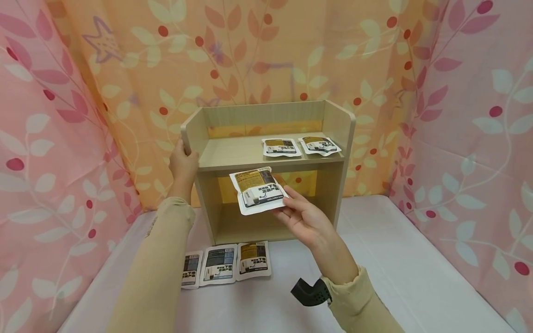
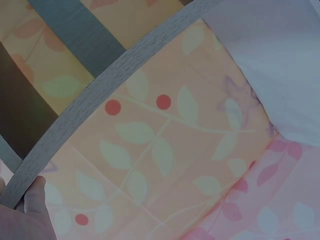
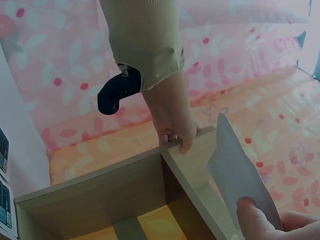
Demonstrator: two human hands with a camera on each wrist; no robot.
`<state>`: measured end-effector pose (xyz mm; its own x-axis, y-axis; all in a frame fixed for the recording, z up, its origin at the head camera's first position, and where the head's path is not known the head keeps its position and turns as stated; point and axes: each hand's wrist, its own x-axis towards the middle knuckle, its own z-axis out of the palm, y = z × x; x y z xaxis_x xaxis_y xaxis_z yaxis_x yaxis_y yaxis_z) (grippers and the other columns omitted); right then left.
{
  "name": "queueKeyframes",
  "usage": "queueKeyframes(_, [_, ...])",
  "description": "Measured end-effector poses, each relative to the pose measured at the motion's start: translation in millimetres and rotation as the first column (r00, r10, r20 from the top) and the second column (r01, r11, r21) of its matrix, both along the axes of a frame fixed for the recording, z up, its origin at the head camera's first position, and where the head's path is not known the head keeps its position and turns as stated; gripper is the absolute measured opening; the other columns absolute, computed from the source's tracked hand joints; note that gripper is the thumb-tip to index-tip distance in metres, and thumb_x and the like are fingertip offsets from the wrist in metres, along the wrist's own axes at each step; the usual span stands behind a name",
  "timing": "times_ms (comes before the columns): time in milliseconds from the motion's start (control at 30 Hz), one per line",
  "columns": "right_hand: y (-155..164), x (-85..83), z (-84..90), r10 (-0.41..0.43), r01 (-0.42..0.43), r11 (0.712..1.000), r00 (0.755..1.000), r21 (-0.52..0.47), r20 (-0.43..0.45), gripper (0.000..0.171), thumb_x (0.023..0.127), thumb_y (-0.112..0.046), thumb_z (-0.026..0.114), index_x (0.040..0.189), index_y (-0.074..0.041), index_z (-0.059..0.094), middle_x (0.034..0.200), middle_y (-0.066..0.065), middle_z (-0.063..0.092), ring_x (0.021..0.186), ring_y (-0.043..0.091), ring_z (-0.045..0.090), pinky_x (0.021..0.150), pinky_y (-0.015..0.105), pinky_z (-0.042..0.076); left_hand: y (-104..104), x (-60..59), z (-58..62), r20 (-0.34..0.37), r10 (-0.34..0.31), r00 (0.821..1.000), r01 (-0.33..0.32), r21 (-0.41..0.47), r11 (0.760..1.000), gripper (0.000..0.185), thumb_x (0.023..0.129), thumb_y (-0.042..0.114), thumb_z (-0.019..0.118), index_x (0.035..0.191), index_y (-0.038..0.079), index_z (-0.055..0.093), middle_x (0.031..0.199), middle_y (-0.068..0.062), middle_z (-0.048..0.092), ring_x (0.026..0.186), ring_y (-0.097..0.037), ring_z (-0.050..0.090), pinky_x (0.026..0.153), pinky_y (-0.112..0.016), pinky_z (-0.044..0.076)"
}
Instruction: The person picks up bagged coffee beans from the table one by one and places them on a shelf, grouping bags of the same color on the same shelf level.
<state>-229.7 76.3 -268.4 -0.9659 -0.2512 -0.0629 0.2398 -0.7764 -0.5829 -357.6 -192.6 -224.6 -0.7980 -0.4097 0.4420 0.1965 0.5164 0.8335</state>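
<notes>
On the white-covered table, one two-tier wooden shelf unit, with its left side panel gripped by one left hand, probably for steadiness. Pinched at the near right edge by one right hand, one printed pouch, face up before the shelf unit, presumably to keep it flat. Five more: two pouches side by side at the upper tier's right, three pouches in a row on the table, one partly hidden, perhaps for easy reach.

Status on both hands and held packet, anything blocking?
Left hand grips shelf unit. Right hand pinches packet in front. Two packets occupy upper tier's right; no obstruction visible.
</notes>
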Motion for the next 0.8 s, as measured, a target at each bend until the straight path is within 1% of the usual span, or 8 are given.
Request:
queueKeyframes(100, [-2, -2.7, 3.7, 0.001, -0.001, 1.000, 1.000, -0.001, 0.002, 0.058, 0.099, 0.010, 0.027, 0.155, -0.006, 0.017, 0.157, 0.020, 0.019, 0.141, 0.033, 0.026, 0.107, 0.041, 0.027, 0, 0.0, -0.2, -0.001, 0.001, 1.000, -0.001, -0.001, 1.000, 0.018, 0.088, 0.005, 0.049, 0.106, 0.001, 0.048, 0.103, -0.017, 0.055, 0.100, -0.035, 0.049, 0.089, -0.050, 0.035])
queueKeyframes(433, [-15, -11.4, 15.5, -0.010, 0.011, 0.999, 0.999, -0.034, 0.037, 0.058, 0.099, 0.011, 0.030, 0.153, -0.008, 0.024, 0.155, 0.020, 0.025, 0.139, 0.032, 0.030, 0.108, 0.042, 0.028, -1, 0.1, -1.0, 0.004, 0.008, 1.000, -0.008, 0.008, 1.000, 0.023, 0.089, 0.006, 0.049, 0.112, 0.001, 0.050, 0.111, -0.019, 0.059, 0.106, -0.036, 0.052, 0.093, -0.051, 0.037])
queueKeyframes(600, [-23, -21.2, 20.9, -0.028, 0.030, 0.999, 0.998, -0.034, 0.055, 0.057, 0.100, 0.009, 0.032, 0.153, -0.009, 0.026, 0.155, 0.020, 0.026, 0.139, 0.031, 0.031, 0.108, 0.042, 0.028, -1, 0.5, -1.0, 0.011, 0.003, 1.000, -0.003, 0.012, 1.000, 0.025, 0.089, 0.007, 0.049, 0.113, 0.001, 0.050, 0.114, -0.018, 0.060, 0.107, -0.035, 0.052, 0.094, -0.051, 0.037])
queueKeyframes(800, [-32, -34.4, 29.4, -0.070, 0.073, 0.997, 0.993, -0.032, 0.097, 0.055, 0.100, 0.009, 0.035, 0.151, -0.010, 0.032, 0.152, 0.020, 0.031, 0.137, 0.031, 0.036, 0.107, 0.041, 0.030, 0, 0.7, 0.2, 0.013, 0.000, 1.000, 0.000, 0.012, 1.000, 0.026, 0.089, 0.007, 0.049, 0.114, 0.001, 0.050, 0.114, -0.019, 0.060, 0.108, -0.035, 0.052, 0.094, -0.050, 0.038])
